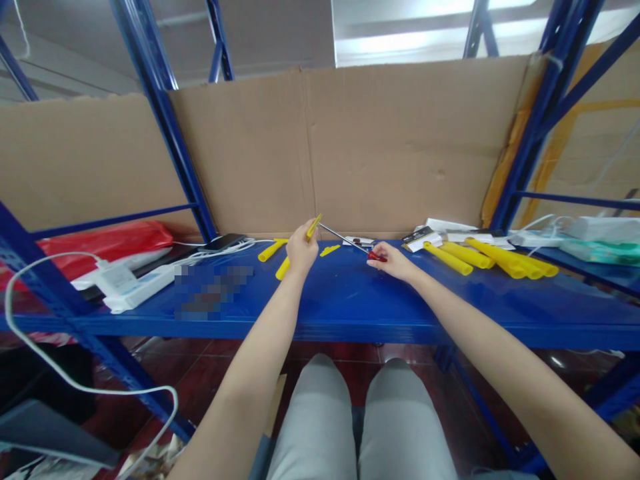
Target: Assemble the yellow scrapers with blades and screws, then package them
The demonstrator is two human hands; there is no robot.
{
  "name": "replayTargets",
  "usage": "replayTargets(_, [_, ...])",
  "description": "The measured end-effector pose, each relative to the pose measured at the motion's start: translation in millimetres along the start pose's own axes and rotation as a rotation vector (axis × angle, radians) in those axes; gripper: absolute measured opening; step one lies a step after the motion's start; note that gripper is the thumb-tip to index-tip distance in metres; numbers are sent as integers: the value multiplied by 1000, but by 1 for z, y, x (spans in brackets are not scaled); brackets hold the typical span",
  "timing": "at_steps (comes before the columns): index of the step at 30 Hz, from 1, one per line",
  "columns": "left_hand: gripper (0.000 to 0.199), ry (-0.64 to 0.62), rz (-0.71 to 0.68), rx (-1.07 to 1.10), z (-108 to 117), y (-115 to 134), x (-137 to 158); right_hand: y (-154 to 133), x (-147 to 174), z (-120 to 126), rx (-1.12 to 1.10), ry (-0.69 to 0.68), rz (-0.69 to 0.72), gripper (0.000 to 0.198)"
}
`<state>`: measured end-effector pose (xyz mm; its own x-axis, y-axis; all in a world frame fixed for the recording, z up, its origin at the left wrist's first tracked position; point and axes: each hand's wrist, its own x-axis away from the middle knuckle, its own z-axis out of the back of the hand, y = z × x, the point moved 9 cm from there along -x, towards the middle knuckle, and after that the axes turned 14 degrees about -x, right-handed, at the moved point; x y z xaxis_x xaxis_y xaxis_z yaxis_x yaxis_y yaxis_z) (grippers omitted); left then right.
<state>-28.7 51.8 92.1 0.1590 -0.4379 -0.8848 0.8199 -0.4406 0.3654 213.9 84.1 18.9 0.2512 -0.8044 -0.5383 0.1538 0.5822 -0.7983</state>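
My left hand (303, 249) is closed around a small yellow piece (315, 226), which points up above the blue shelf; I cannot make out its exact kind. In my right hand (391, 261) is a screwdriver with a red handle (376, 257). Its long metal shaft (345, 239) slants up to the left, and the tip reaches the yellow piece or lies right beside it. Under the left hand a yellow tube (283, 269) rests on the shelf, with another yellow tube (273, 250) behind it. Between the hands lies a flat yellow piece (330, 250).
Several yellow tubes (495, 257) lie at the right, near small cards and papers (423, 237). On the left are a white power strip (145, 287), a black phone (226, 242) and a red bag (110, 239). Cardboard (375, 147) stands behind the blue shelf (345, 300), between blue posts.
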Motion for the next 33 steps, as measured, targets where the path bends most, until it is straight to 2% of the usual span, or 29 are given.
replayTargets(11, [31, -27, 0, 51, -4, -1, 0, -4, 0, -3, -20, -45, -38, 37])
replayTargets(17, [33, -42, 3, 33, -4, 0, 1, -2, 3, -2, -77, -3, -64, 44])
replayTargets(22, [33, -66, -1, 5, -4, 4, 2, -3, 2, 1, -28, 5, -42, 40])
replayTargets(29, [34, -81, 21, 8, -5, 2, 1, 0, 0, -1, 49, -51, -50, 35])
replayTargets(33, [34, -69, 5, 24, -4, 4, 2, -2, 1, 4, 61, 31, 21, 36])
